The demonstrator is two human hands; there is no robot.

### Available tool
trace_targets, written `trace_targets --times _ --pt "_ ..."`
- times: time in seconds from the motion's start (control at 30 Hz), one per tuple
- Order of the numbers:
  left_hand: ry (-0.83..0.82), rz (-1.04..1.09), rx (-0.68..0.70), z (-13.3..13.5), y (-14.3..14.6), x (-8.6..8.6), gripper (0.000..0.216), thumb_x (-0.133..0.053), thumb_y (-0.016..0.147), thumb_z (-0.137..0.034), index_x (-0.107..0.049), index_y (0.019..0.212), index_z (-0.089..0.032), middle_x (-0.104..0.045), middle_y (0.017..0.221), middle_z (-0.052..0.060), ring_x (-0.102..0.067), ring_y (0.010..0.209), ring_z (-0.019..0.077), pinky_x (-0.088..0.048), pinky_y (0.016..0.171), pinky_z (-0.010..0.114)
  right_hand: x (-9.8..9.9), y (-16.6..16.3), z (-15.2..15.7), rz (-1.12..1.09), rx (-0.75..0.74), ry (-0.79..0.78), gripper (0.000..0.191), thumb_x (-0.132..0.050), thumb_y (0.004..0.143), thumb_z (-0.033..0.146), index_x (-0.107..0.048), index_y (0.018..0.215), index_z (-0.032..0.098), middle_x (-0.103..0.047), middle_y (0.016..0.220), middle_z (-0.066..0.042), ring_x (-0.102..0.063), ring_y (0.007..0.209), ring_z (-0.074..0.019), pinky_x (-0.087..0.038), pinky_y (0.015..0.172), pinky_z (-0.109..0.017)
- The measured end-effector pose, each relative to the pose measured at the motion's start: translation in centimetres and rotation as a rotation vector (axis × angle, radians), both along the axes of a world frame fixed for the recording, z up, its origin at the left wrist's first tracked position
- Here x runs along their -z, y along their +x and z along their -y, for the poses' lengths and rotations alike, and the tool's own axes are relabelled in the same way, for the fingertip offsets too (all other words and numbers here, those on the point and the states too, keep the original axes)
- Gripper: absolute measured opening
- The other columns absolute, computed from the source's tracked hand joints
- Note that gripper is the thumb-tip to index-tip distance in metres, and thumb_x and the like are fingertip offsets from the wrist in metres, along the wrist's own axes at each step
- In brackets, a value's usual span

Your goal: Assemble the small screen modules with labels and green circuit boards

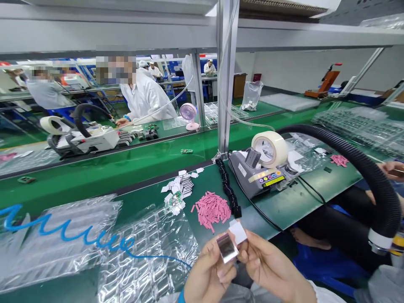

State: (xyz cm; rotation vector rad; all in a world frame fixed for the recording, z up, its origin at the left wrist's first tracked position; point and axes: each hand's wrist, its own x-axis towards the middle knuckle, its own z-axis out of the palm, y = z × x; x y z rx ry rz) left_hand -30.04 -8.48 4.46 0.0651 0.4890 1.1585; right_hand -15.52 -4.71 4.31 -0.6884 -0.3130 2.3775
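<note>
My left hand (205, 273) is closed on a small, shiny rectangular display module (227, 249) with a mirror-like face and a pinkish top edge. Close beside it, my right hand (269, 261) pinches a small white rectangular piece (237, 232); whether the two pieces touch is hard to make out. Just beyond my hands lies a heap of pink strips (212, 211) on the green tabletop. A pile of white pieces (183, 185), with a small green circuit board (174, 203) on it, sits farther left. A row of black parts (226, 185) stretches along the right of the pink heap.
Clear plastic trays (135, 261) cover the left side, with a blue coiled cord (85, 235) over them. A tape dispenser (260, 172) and a thick black hose (350, 155) stand to the right. Another person's hand (391, 170) shows at the right edge. A metal post (223, 84) rises ahead.
</note>
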Motion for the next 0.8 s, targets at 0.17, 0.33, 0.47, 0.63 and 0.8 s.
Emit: trace_targets --times 0.17,0.33,0.47,0.63,0.8 --pt "-0.078 0.033 0.039 -0.1 0.1 -0.3 0.031 -0.074 0.066 -0.035 -0.070 0.087 -0.012 -0.065 0.090 0.006 -0.039 0.048 0.0002 -0.028 0.039 0.011 -1.2 2.2 -1.3 0.403 0.217 0.688 0.022 -0.072 0.075 0.028 -0.068 0.097 0.025 -0.070 0.097 -0.004 -0.064 0.073 -0.0106 -0.052 0.059 -0.017" --pt "-0.151 0.176 0.294 0.5 0.8 -0.4 0.038 -0.073 0.065 -0.040 -0.068 0.081 -0.006 -0.058 0.067 0.002 -0.030 0.043 -0.0008 -0.021 0.036 0.009 -4.3 3.7 -3.3 0.685 -0.064 1.636 0.035 -0.058 0.085 0.011 -0.063 0.111 0.034 -0.067 0.109 0.001 -0.062 0.097 -0.0145 -0.048 0.088 -0.032" --pt "-0.217 0.216 0.389 0.8 1.0 -0.4 0.045 -0.074 0.063 -0.042 -0.067 0.084 -0.002 -0.057 0.064 0.001 -0.027 0.041 -0.0015 -0.020 0.034 0.009 -5.3 3.7 -4.1 0.676 -0.212 1.831 0.041 -0.051 0.089 0.009 -0.055 0.120 0.037 -0.064 0.114 0.003 -0.060 0.094 -0.0118 -0.048 0.086 -0.032" --pt "-0.246 0.233 0.407 0.9 0.8 -0.4 0.044 -0.071 0.068 -0.042 -0.066 0.082 0.000 -0.055 0.061 0.001 -0.029 0.040 -0.0017 -0.020 0.033 0.008 -5.4 3.6 -4.2 0.631 -0.244 1.943 0.054 -0.051 0.088 0.007 -0.044 0.129 0.042 -0.064 0.113 0.004 -0.057 0.095 -0.0141 -0.048 0.083 -0.035" --pt "-0.273 0.200 0.391 1.1 0.9 -0.7 0.032 -0.067 0.073 -0.038 -0.065 0.073 -0.006 -0.057 0.063 0.003 -0.035 0.041 -0.0005 -0.018 0.031 0.008 -6.4 3.4 -3.5 0.700 -0.382 2.024 0.051 -0.047 0.090 0.008 -0.043 0.130 0.039 -0.064 0.113 0.001 -0.057 0.099 -0.0160 -0.047 0.086 -0.037"
